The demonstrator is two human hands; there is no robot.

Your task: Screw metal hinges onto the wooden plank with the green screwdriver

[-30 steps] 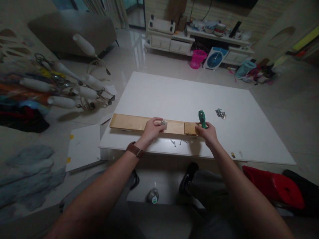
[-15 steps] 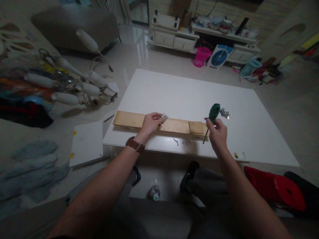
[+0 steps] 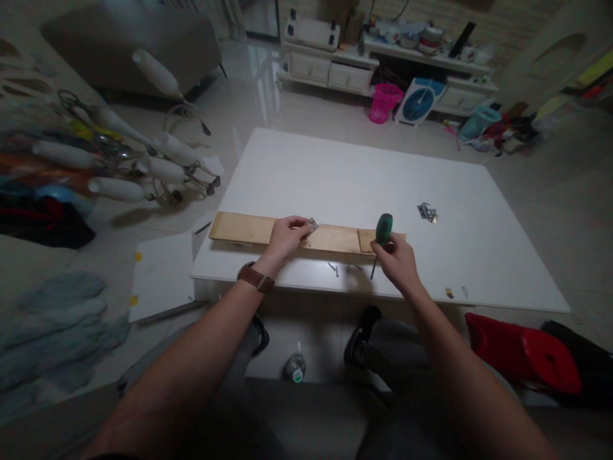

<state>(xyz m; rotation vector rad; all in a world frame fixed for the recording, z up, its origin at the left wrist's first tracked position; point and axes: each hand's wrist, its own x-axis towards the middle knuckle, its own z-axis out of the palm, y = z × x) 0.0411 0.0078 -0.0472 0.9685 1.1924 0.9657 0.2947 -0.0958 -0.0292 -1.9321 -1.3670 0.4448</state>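
Observation:
A long light wooden board [image 3: 244, 229] lies along the near edge of a white table [image 3: 345, 179]. My left hand [image 3: 286, 235], with a brown watch at the wrist, rests on the board and pinches a small metal hinge [image 3: 312, 224]. My right hand [image 3: 397, 259] is closed round a green-handled screwdriver [image 3: 382, 231], whose shaft points down toward the table just in front of the board's right end. A few loose screws [image 3: 342, 268] lie on the table between my hands.
A small pile of metal hinges [image 3: 426, 213] sits on the table to the right. White furniture legs [image 3: 143, 166] and a white panel [image 3: 160, 275] lie on the floor at left. A red stool [image 3: 522, 351] is near my right knee; a bottle [image 3: 295, 369] stands between my feet.
My right hand lifted the screwdriver off the board's right end, swung it out to the right, then brought it back left and lower. My left hand stayed on the hinge.

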